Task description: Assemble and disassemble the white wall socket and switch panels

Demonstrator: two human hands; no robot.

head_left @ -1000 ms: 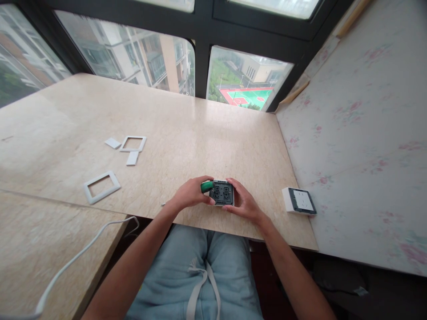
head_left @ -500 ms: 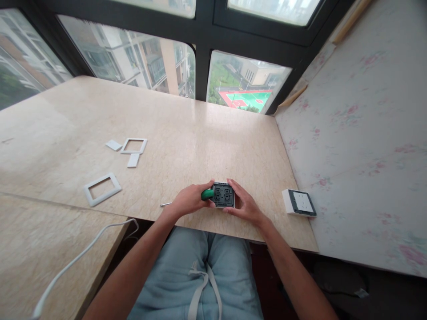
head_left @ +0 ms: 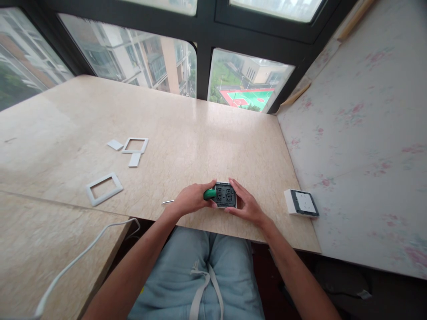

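Note:
Between my hands, low over the front of the counter, is a dark-faced wall switch (head_left: pixel 227 195) with a pale rim and its inner mechanism showing. My left hand (head_left: pixel 192 198) is closed around a screwdriver (head_left: pixel 209 194), whose green handle end pokes out by the switch and whose metal shaft emerges on the other side. The thumb and fingertips of that hand also touch the switch's left edge. On the right edge, my right hand (head_left: pixel 248 205) grips the switch between thumb and fingers. The switch's underside is hidden.
Farther left on the counter (head_left: pixel 200 138) lie a larger white frame (head_left: pixel 104 189), a smaller white frame (head_left: pixel 135 145) and two white plates (head_left: pixel 134 160). A boxed wall socket (head_left: pixel 302 203) stands by the right wall. A white cable (head_left: pixel 86 246) crosses the lower left surface.
The view has shifted slightly. Both hands keep the same hold on the switch and screwdriver, with no clear movement between them.

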